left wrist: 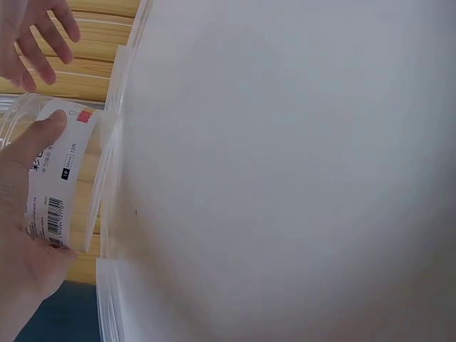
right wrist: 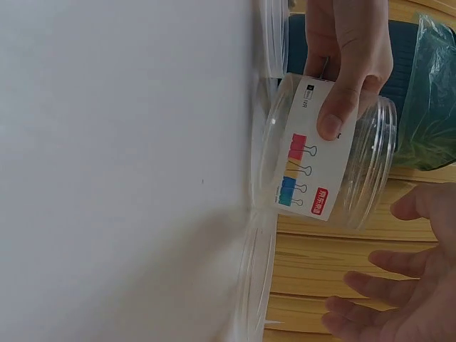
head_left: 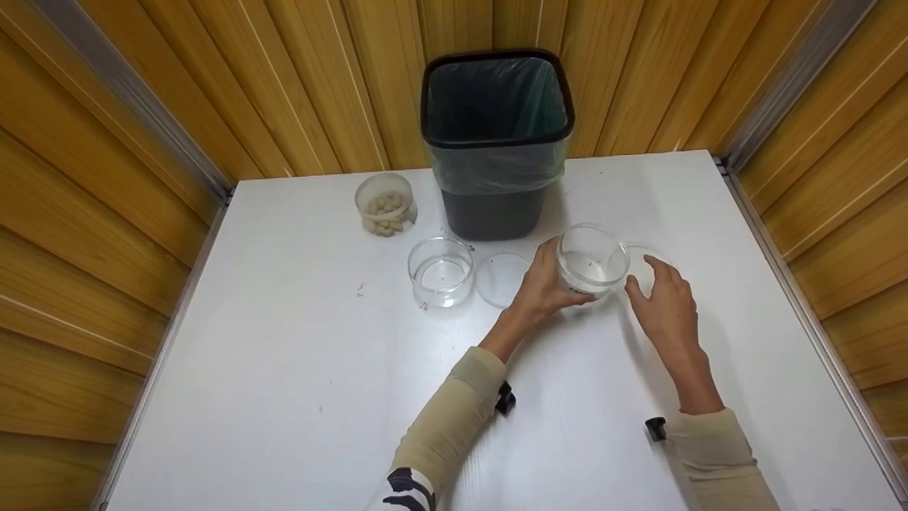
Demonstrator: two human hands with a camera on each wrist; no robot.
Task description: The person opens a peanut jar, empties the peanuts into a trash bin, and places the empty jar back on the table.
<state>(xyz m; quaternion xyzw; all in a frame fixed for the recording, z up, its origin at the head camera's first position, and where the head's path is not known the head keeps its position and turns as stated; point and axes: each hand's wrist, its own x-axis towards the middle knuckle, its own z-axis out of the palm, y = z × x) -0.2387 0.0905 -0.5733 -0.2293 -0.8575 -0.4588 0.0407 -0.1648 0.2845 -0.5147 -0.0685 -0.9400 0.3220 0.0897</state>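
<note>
My left hand grips a clear round plastic tub, thumb pressed on its side. A white paper label printed with coloured binder clips wraps the tub's wall, as the right wrist view shows. Just right of it, my right hand holds nothing, its fingers spread and apart from the tub. A clear round lid lies behind that hand, partly hidden by it. Another clear lid rests on the table left of my left hand, beside a second clear tub standing upright.
A dark waste bin lined with a green bag stands at the back middle of the white table. To its left is a lidless tub of small beige pieces. Wood-panelled walls enclose the back and sides.
</note>
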